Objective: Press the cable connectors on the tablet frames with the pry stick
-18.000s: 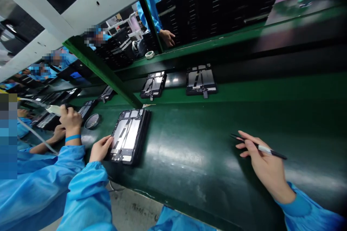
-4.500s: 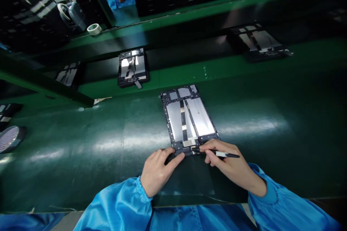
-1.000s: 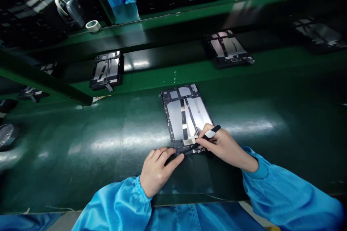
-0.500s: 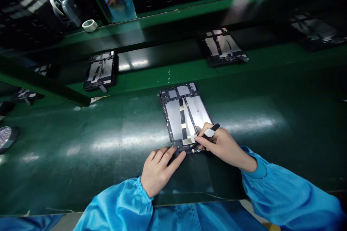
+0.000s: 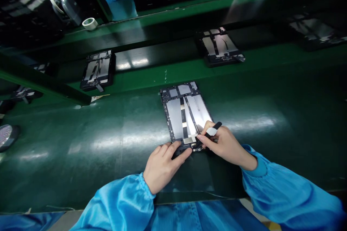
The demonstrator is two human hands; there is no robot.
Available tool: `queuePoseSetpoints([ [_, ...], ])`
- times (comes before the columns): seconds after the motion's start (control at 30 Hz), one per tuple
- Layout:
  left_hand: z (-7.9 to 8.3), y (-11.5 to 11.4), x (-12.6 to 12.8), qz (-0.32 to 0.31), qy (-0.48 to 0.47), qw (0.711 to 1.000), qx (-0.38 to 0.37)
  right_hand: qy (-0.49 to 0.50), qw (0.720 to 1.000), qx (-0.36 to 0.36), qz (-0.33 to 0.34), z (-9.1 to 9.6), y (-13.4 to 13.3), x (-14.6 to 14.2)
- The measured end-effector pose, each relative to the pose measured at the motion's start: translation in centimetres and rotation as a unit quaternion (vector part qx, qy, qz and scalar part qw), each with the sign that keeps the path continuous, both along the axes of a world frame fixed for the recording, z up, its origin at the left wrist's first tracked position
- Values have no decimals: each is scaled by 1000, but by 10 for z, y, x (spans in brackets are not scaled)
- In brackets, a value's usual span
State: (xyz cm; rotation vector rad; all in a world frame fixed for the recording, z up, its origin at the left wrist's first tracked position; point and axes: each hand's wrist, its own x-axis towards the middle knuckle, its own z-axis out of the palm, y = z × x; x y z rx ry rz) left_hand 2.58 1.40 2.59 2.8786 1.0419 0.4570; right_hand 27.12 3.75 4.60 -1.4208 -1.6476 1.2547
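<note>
An opened tablet [image 5: 184, 113] lies back side up on the green bench [image 5: 81, 144], showing two silver battery cells and a dark frame. My left hand [image 5: 162, 164] rests at its near edge, fingers stretched out and pressing on the lower left corner. My right hand [image 5: 223, 144] is closed on black tweezers [image 5: 210, 133] with a white band. Their tip touches the near end of the tablet, by a pale strip across the cells. Both arms wear blue sleeves.
Two more opened tablets [image 5: 98, 69] [image 5: 221, 46] lie on the darker belt behind. Another dark unit [image 5: 314, 30] sits far right. A tape roll [image 5: 89, 24] rests on the far green ledge. A round mesh dish [image 5: 5, 136] lies at the left edge.
The tablets on the belt have drifted left. My left hand has slid slightly right along the tablet's near edge. My right hand keeps the tweezers at the same spot.
</note>
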Motion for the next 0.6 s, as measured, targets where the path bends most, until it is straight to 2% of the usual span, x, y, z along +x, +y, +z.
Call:
queuePoseSetpoints([
  [0.07, 0, 7, -10, -43, -38, 998, -30, 11, 999, 36, -39, -6, -3, 2],
  [0.17, 2, 13, -17, -57, -62, 996, -41, 53, 968, 123, -211, -23, -3, 6],
  [0.23, 3, 12, -10, -47, -65, 997, -10, 77, 944, 129, -296, -34, 2, 8],
  [0.27, 3, 10, -4, -48, -61, 997, 12, 87, 943, 107, -301, -39, 7, 8],
  [0.37, -3, 16, 16, -53, -18, 996, 65, 117, 958, 59, -255, -42, 19, 3],
  [0.43, -10, 38, 23, -21, 35, 997, 70, 118, 959, 95, -241, -37, 18, -4],
  [0.5, -15, 79, 19, 34, 69, 995, 68, 89, 963, 151, -203, -32, 7, -15],
  [0.53, -15, 106, 15, 61, 75, 993, 72, 73, 973, 164, -146, -30, -2, -22],
  [0.6, -14, 163, 6, 105, 72, 987, 94, 40, 989, 145, 15, -31, -24, -35],
])
